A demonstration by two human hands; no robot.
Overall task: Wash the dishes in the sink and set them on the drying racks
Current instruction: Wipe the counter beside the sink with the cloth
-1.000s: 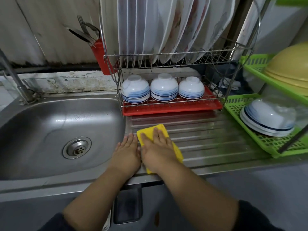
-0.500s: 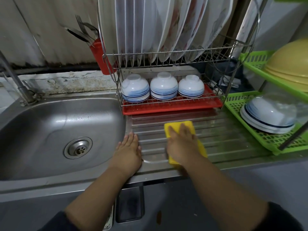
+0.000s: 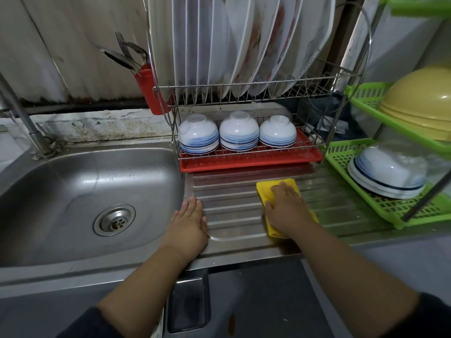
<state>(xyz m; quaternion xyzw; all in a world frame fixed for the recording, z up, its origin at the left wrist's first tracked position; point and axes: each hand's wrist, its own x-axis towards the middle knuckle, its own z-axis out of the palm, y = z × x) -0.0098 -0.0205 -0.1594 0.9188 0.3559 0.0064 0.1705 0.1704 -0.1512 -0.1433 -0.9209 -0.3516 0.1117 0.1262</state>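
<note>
Your right hand (image 3: 286, 211) lay with fingers nearly straight, pressing the yellow cloth (image 3: 275, 189) flat on the ridged drainboard (image 3: 231, 211), presumably to mop up runoff; your left hand (image 3: 189, 222) rested open and empty at the sink (image 3: 73, 186) edge, likely as a brace. The basin held no dishes (only the drain). Three bowls (image 3: 239, 131) sat upturned to drain on the metal rack (image 3: 244, 152), plates (image 3: 244, 45) upright above; the green rack (image 3: 390, 206) seemingly held more bowls under something clear.

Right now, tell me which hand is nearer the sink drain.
Left. The left hand rests flat at the basin's edge, just right of the sink drain; the right hand presses the yellow cloth farther right.
</note>
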